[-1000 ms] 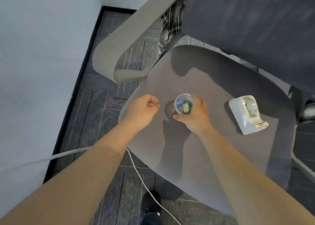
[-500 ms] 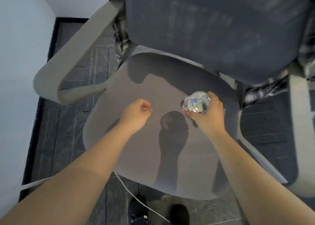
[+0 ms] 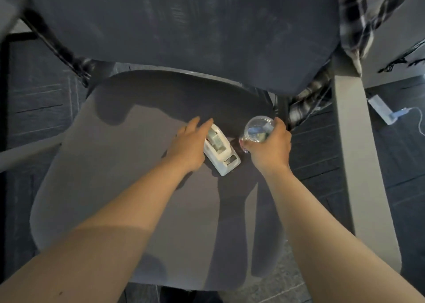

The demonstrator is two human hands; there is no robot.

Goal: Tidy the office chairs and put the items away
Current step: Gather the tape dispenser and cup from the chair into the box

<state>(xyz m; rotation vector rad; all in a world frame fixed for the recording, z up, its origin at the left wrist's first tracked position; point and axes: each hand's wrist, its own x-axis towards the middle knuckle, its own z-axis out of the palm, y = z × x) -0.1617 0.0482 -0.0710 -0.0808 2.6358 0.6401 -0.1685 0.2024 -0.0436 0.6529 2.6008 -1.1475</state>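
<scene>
L hand (image 3: 189, 147) spread over tape dispenser (image 3: 221, 153), R hand (image 3: 271, 150) grip round clear cup (image 3: 257, 130), no legible labels

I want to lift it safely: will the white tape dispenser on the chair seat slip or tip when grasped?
The tape dispenser looks like rigid, smooth plastic, so perhaps slippery. It lies flat on the seat, so probably stable. The left hand is open beside it.

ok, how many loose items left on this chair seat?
1: the white plastic tape dispenser on the grey seat, left hand open at it. The clear plastic cup is held in the right hand.
</scene>
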